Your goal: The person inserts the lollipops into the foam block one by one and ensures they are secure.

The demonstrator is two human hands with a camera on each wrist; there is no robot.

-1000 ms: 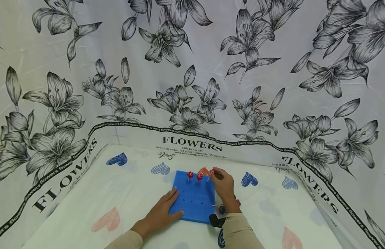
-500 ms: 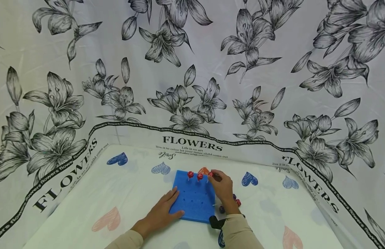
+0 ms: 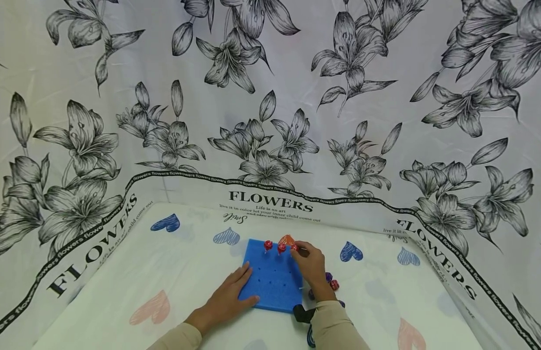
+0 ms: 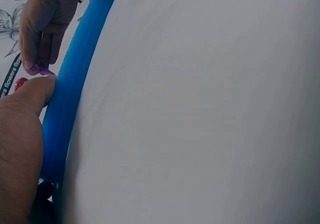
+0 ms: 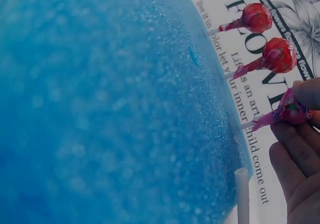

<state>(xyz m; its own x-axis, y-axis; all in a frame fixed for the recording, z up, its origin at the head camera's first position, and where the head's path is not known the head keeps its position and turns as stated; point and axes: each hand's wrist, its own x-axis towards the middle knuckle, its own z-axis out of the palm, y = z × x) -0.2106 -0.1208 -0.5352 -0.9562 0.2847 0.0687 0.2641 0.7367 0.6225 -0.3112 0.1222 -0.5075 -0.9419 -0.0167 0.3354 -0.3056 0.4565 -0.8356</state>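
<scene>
Heart-printed cloth (image 3: 200, 270), laid flat; lily-printed curtain (image 3: 292, 73), hung behind; blue block (image 3: 272, 291), touched by straight-fingered left hand (image 3: 226, 297); lollipop (image 5: 289, 112), pinched by right hand (image 3: 313, 267).

Your left hand (image 3: 228, 294) rests on the left edge of a flat, square blue slab (image 3: 275, 294) dotted with small holes; two red, round-headed lollipops (image 3: 281, 248) stand along its far side; your right hand (image 3: 312, 265) pinches a third red lollipop (image 3: 294, 248) beside them; loose red and dark lollipops (image 3: 334, 285), partly covered, on white heart-printed cloth (image 3: 209, 272); white lily-printed fabric (image 3: 297, 73) hangs beyond.
</scene>
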